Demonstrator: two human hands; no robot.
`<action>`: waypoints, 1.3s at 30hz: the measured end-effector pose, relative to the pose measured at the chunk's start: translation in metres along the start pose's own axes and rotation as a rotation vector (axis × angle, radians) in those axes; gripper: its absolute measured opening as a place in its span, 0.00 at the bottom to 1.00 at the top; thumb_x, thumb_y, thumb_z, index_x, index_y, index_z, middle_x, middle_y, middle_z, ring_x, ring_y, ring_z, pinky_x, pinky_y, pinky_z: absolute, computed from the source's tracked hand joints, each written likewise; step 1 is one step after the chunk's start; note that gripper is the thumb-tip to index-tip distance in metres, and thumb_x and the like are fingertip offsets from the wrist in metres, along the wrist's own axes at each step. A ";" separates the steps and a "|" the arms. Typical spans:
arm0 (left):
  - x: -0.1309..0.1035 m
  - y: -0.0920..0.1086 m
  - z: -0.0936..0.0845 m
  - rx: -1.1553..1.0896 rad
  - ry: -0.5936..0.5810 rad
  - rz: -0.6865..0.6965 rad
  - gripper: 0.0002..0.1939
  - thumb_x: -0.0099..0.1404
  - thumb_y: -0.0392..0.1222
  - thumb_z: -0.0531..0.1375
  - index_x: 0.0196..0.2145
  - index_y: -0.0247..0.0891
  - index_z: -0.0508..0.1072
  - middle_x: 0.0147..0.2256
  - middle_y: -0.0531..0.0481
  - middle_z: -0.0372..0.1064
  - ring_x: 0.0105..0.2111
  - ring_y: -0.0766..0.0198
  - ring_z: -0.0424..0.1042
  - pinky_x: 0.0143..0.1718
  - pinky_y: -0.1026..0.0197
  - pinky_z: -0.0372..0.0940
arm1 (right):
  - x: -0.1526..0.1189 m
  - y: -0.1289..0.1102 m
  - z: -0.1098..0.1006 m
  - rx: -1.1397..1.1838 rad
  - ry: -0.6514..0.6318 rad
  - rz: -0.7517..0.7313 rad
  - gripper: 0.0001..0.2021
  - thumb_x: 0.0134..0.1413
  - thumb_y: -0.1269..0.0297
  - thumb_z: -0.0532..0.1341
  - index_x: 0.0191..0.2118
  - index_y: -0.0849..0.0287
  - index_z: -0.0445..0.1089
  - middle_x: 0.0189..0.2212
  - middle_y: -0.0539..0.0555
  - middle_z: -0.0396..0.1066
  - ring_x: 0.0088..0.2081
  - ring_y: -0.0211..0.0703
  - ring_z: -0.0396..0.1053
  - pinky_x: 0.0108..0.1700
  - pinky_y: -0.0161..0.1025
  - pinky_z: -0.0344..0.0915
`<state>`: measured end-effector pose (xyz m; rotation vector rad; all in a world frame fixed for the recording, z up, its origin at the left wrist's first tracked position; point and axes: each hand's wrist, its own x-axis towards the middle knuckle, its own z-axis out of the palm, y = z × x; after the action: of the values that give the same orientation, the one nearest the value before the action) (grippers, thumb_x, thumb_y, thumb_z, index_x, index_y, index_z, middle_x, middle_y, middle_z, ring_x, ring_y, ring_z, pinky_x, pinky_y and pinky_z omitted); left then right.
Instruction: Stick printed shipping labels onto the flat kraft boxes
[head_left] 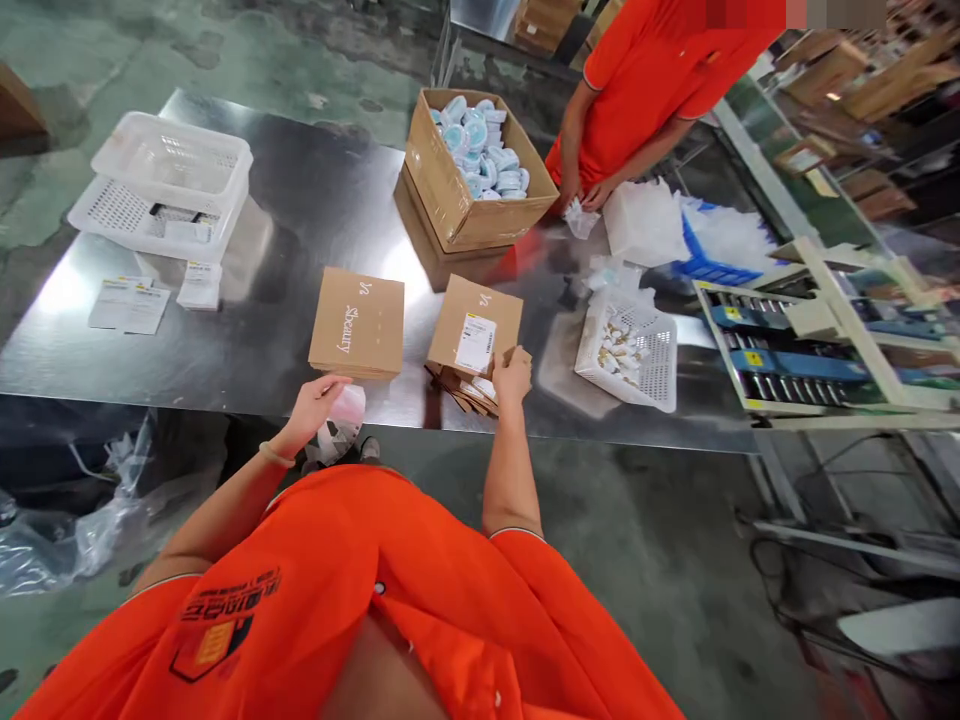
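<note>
My left hand (316, 408) is pinched closed at the table's front edge, on what looks like a pale pink and white label roll (348, 405) with a strip hanging below. Just beyond its fingertips lies a neat stack of flat brown cardboard boxes (358, 320) with white print. My right hand (512, 377) grips the near right edge of a second, untidy pile of flat cardboard boxes (459, 300). The top one bears a white label (476, 342), and its near side is raised over fanned-out pieces beneath. The fingers partly hide that edge.
A carton (450, 222) of white and light blue round items stands at the back. White baskets (225, 228) sit left beside paper slips (129, 305). Rightward are a basket of small pieces (664, 365), a blue bin (712, 265) and a roller conveyor (795, 345). A co-worker (622, 90) handles clear plastic.
</note>
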<state>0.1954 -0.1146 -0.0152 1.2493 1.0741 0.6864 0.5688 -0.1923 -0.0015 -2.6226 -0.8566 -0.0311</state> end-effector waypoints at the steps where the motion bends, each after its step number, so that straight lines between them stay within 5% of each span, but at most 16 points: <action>1: -0.005 0.000 -0.002 -0.056 -0.010 -0.040 0.23 0.53 0.54 0.72 0.42 0.36 0.84 0.40 0.42 0.82 0.41 0.52 0.77 0.48 0.52 0.71 | -0.010 0.000 -0.004 0.026 0.016 0.006 0.20 0.65 0.58 0.62 0.57 0.64 0.74 0.51 0.74 0.74 0.53 0.62 0.72 0.51 0.53 0.68; 3: -0.012 0.000 -0.004 -0.175 -0.040 -0.131 0.31 0.46 0.49 0.77 0.48 0.36 0.82 0.40 0.44 0.81 0.40 0.52 0.78 0.47 0.52 0.72 | -0.044 -0.019 0.000 0.237 -0.146 -0.103 0.20 0.58 0.57 0.69 0.53 0.61 0.76 0.53 0.71 0.74 0.55 0.60 0.71 0.52 0.51 0.68; 6: -0.013 0.001 -0.006 -0.344 -0.018 -0.188 0.38 0.41 0.43 0.78 0.52 0.36 0.79 0.42 0.44 0.81 0.42 0.52 0.79 0.49 0.51 0.73 | -0.113 -0.070 0.029 0.669 -0.828 -0.473 0.13 0.50 0.56 0.73 0.39 0.58 0.78 0.43 0.58 0.78 0.45 0.50 0.74 0.46 0.43 0.69; 9: -0.004 -0.002 -0.018 -0.470 0.180 -0.229 0.34 0.46 0.41 0.77 0.51 0.36 0.76 0.42 0.43 0.81 0.43 0.51 0.80 0.50 0.48 0.74 | -0.165 -0.107 0.054 0.839 -1.161 -0.454 0.13 0.49 0.55 0.72 0.28 0.58 0.72 0.26 0.47 0.71 0.31 0.40 0.67 0.36 0.36 0.65; 13: -0.001 -0.009 -0.034 -0.541 0.445 -0.421 0.26 0.61 0.44 0.73 0.54 0.37 0.74 0.39 0.42 0.80 0.40 0.49 0.81 0.46 0.48 0.75 | -0.176 -0.128 0.052 0.968 -1.076 -0.260 0.14 0.49 0.57 0.71 0.41 0.53 0.72 0.22 0.40 0.64 0.25 0.36 0.62 0.31 0.34 0.62; 16: -0.015 -0.009 -0.027 -0.529 0.289 -0.368 0.33 0.67 0.60 0.68 0.61 0.37 0.71 0.37 0.43 0.79 0.39 0.49 0.81 0.44 0.49 0.74 | -0.166 -0.145 0.042 0.972 -0.945 -0.193 0.12 0.50 0.61 0.70 0.40 0.54 0.72 0.21 0.41 0.63 0.24 0.37 0.61 0.31 0.35 0.62; 19: -0.027 -0.005 -0.014 -0.386 0.083 -0.173 0.41 0.51 0.58 0.78 0.57 0.37 0.76 0.37 0.47 0.79 0.39 0.52 0.79 0.45 0.53 0.72 | -0.159 -0.161 0.040 0.940 -0.911 -0.175 0.07 0.50 0.61 0.70 0.31 0.56 0.72 0.21 0.44 0.66 0.25 0.37 0.62 0.31 0.36 0.63; 22: -0.024 0.001 -0.011 -0.293 0.072 -0.105 0.37 0.37 0.49 0.82 0.45 0.35 0.81 0.38 0.45 0.80 0.39 0.53 0.78 0.47 0.53 0.71 | -0.156 -0.165 0.044 0.965 -0.938 -0.184 0.11 0.47 0.55 0.73 0.31 0.56 0.76 0.22 0.45 0.69 0.24 0.37 0.64 0.29 0.36 0.64; 26: -0.005 0.007 -0.013 -0.261 0.072 -0.119 0.35 0.34 0.47 0.82 0.42 0.33 0.83 0.39 0.43 0.82 0.40 0.50 0.79 0.49 0.49 0.71 | -0.155 -0.155 0.051 0.976 -0.756 -0.362 0.10 0.49 0.54 0.74 0.30 0.55 0.80 0.24 0.48 0.73 0.28 0.40 0.70 0.33 0.38 0.68; 32: 0.017 0.005 -0.009 -0.257 0.090 -0.203 0.35 0.32 0.43 0.81 0.41 0.33 0.82 0.37 0.43 0.81 0.38 0.50 0.80 0.47 0.48 0.73 | -0.145 -0.141 0.048 0.764 -0.460 -0.580 0.08 0.62 0.64 0.65 0.31 0.53 0.80 0.41 0.55 0.81 0.45 0.46 0.78 0.52 0.42 0.73; 35: 0.019 0.000 -0.010 -0.277 0.090 -0.249 0.35 0.30 0.42 0.81 0.40 0.33 0.82 0.35 0.44 0.81 0.36 0.51 0.80 0.44 0.48 0.74 | -0.130 -0.144 0.049 0.778 -0.517 -0.486 0.06 0.61 0.62 0.67 0.33 0.54 0.78 0.36 0.53 0.79 0.38 0.45 0.76 0.46 0.41 0.73; 39: 0.019 -0.001 -0.008 -0.219 0.126 -0.153 0.35 0.34 0.41 0.80 0.43 0.34 0.83 0.39 0.43 0.83 0.39 0.51 0.80 0.46 0.51 0.73 | -0.120 -0.149 0.059 0.890 -0.806 -0.344 0.12 0.53 0.59 0.73 0.43 0.55 0.80 0.24 0.44 0.71 0.27 0.41 0.69 0.35 0.38 0.69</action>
<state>0.1953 -0.0950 -0.0212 0.9358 1.1520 0.7511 0.3800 -0.1284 -0.0207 -1.5818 -1.1843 1.0984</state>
